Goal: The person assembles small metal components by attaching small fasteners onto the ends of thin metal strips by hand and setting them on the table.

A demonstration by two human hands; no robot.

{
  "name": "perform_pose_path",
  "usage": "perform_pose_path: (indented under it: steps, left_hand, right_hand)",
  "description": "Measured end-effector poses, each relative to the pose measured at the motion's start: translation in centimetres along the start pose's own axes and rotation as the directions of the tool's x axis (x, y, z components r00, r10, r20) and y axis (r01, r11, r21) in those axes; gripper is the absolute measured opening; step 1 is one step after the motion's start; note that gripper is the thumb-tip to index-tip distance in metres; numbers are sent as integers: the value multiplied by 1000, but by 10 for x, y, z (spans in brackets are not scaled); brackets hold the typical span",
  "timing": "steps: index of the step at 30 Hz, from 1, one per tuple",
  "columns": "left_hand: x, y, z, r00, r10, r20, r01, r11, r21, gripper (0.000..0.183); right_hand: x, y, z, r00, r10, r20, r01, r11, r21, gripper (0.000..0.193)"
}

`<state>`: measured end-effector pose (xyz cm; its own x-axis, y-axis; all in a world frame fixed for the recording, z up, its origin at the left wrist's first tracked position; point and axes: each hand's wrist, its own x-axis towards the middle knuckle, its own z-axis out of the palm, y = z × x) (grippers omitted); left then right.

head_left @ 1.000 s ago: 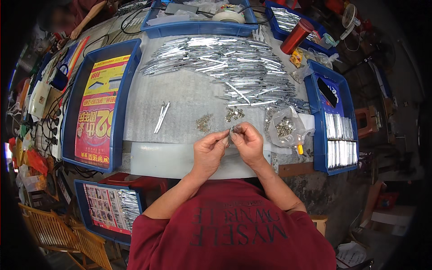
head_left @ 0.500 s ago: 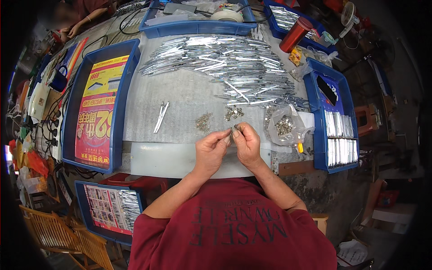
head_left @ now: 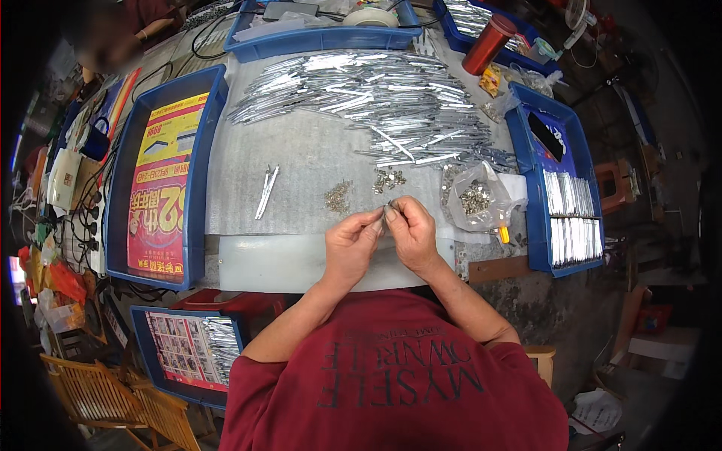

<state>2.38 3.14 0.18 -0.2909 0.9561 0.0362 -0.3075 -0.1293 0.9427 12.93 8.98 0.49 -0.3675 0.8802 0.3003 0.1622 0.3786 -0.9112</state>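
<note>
My left hand [head_left: 352, 244] and my right hand [head_left: 411, 231] meet fingertip to fingertip above the near edge of the table. Both are closed in a pinch around something small and dark that the fingers mostly cover. Just beyond them lie a pile of small silvery metal parts [head_left: 388, 180] and a pile of tiny brownish parts [head_left: 338, 197]. To the right of my right hand, an open clear plastic bag [head_left: 475, 200] holds more small metal parts. A few slim silver metal strips [head_left: 267, 192] lie apart on the left.
A large heap of silver strips [head_left: 361, 94] covers the far table. Blue trays stand around it: a left tray [head_left: 197, 173] lined with printed paper, a right tray [head_left: 535, 218] with stacked strips, a far tray [head_left: 323, 37]. A red flask [head_left: 489, 45] stands far right. Another person [head_left: 150, 26] is at far left.
My hands stay pinched together at nearly the same spot. The view has shifted slightly. At the far left, the other person has leaned further into view.
</note>
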Motion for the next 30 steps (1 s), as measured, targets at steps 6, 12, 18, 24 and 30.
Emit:
perform_pose_path:
  steps: [6, 12, 18, 24, 30]
  left_hand:
    - [3, -1, -7, 963, 245, 112, -268, 911, 313, 17]
    - [-7, 11, -30, 871, 350, 345, -491, 613, 619, 19]
    - [-25, 21, -49, 803, 151, 577, -589, 352, 727, 31]
    - [-22, 20, -44, 718, -7, 696, -660, 311, 684, 31]
    - [1, 1, -3, 585, 21, 811, -775, 311, 551, 30]
  right_hand:
    - [-3, -7, -5, 1000, -5, -7, 5, 1000, -9, 10]
    - [-15, 6, -21, 999, -10, -44, 8, 999, -53, 10]
    - [-29, 12, -38, 997, 36, -70, -42, 996, -79, 11]
    - [-34, 19, -40, 994, 55, -94, -62, 995, -77, 11]
    - [-36, 24, -39, 987, 85, -134, -89, 996, -21, 12]
